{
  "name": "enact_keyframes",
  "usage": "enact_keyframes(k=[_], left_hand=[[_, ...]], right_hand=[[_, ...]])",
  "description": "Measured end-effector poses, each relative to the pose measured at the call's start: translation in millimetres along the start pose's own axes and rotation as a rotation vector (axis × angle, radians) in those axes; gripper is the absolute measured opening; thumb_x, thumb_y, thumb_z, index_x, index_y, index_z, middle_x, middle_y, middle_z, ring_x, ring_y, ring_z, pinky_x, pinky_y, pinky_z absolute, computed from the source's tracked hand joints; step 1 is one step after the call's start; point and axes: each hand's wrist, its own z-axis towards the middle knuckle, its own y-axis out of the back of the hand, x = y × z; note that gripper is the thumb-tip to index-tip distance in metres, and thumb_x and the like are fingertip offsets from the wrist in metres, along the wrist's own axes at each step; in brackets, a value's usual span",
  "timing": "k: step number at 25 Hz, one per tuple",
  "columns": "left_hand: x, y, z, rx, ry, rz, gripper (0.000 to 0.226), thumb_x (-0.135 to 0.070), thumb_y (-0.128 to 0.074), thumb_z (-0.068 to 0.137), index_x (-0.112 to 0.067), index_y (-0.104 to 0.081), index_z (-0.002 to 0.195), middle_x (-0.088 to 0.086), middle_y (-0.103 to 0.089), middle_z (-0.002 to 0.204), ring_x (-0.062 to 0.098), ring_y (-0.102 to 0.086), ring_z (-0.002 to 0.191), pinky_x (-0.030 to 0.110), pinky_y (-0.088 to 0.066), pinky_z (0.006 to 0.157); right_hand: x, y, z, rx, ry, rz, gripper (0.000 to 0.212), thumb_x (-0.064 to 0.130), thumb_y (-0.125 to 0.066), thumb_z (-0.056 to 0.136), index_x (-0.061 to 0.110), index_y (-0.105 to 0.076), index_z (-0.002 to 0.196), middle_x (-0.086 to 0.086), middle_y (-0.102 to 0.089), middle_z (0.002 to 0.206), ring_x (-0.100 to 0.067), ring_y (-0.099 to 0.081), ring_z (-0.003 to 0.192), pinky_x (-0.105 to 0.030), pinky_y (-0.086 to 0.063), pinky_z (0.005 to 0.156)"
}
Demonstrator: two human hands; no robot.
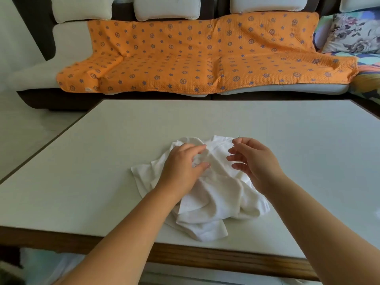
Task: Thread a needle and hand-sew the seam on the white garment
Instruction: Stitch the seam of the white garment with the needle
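White garment (216, 194) lies crumpled on the table (308, 140) nearest me. My left hand (181, 165) rests on it, fingers loosely spread. Just beyond, my right hand (255, 159) pinches what looks like the needle (236, 140). No thread or stitches are visible, so I judge the sewing barely begun.

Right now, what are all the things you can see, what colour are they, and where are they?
table: one, pale top with a wooden edge, in front
white garment: one, white, crumpled on the table's near middle
needle: one, thin and dark, at the right fingertips
sofa: one, dark base, behind the table
blanket: one, orange with purple stars, over the sofa
back cushions: four showing, cream, top edge
flowery pillow: one, grey-purple, far right
left hand: rests on the garment
right hand: over the garment, pinches the needle
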Motion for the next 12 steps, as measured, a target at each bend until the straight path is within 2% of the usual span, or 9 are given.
enact_keyframes(k=[3, 5, 7, 9, 12], left_hand=[[-13, -2, -3, 0.165, 0.078, -0.103, 0.029, -0.028, -0.067, 0.091, -0.027, -0.068, 0.121, -0.013, -0.068, 0.108, -0.005, -0.056, 0.08, 0.002, -0.04, 0.074], [-7, 3, -9, 0.141, 0.155, -0.163, 0.016, -0.027, -0.066, 0.093, -0.026, -0.074, 0.107, -0.017, -0.071, 0.1, -0.007, -0.061, 0.089, 0.0, -0.04, 0.073], [8, 10, -18, 0.13, 0.215, -0.215, 0.011, -0.026, -0.066, 0.093, -0.029, -0.075, 0.097, -0.019, -0.072, 0.091, -0.005, -0.064, 0.091, 0.003, -0.044, 0.077], [22, 16, -29, 0.154, 0.274, -0.321, 0.016, -0.02, -0.065, 0.093, -0.033, -0.073, 0.089, -0.016, -0.073, 0.083, 0.001, -0.067, 0.087, 0.012, -0.051, 0.08], [31, 19, -35, 0.188, 0.319, -0.343, 0.015, -0.019, -0.066, 0.093, -0.032, -0.073, 0.088, -0.012, -0.073, 0.083, 0.008, -0.068, 0.085, 0.022, -0.056, 0.08]], right_hand=[[18, 2, -13, 0.105, 0.06, 0.126, 0.008, 0.013, -0.055, 0.098, 0.012, -0.06, 0.092, -0.005, -0.066, 0.082, -0.018, -0.067, 0.069, -0.024, -0.05, 0.056], [27, 3, -16, 0.125, 0.053, 0.244, 0.009, 0.01, -0.052, 0.099, 0.011, -0.058, 0.093, -0.006, -0.066, 0.077, -0.018, -0.067, 0.067, -0.024, -0.052, 0.055], [28, 6, -12, 0.112, 0.035, 0.341, 0.01, 0.006, -0.05, 0.099, 0.008, -0.057, 0.092, -0.008, -0.064, 0.076, -0.018, -0.068, 0.066, -0.024, -0.054, 0.058], [23, 7, -7, 0.072, 0.006, 0.399, 0.01, 0.001, -0.049, 0.098, 0.005, -0.056, 0.093, -0.011, -0.062, 0.078, -0.02, -0.07, 0.066, -0.024, -0.057, 0.061], [12, -4, 0, 0.025, -0.047, 0.456, 0.009, -0.001, -0.049, 0.098, 0.001, -0.057, 0.094, -0.013, -0.061, 0.078, -0.021, -0.07, 0.068, -0.026, -0.06, 0.066]])
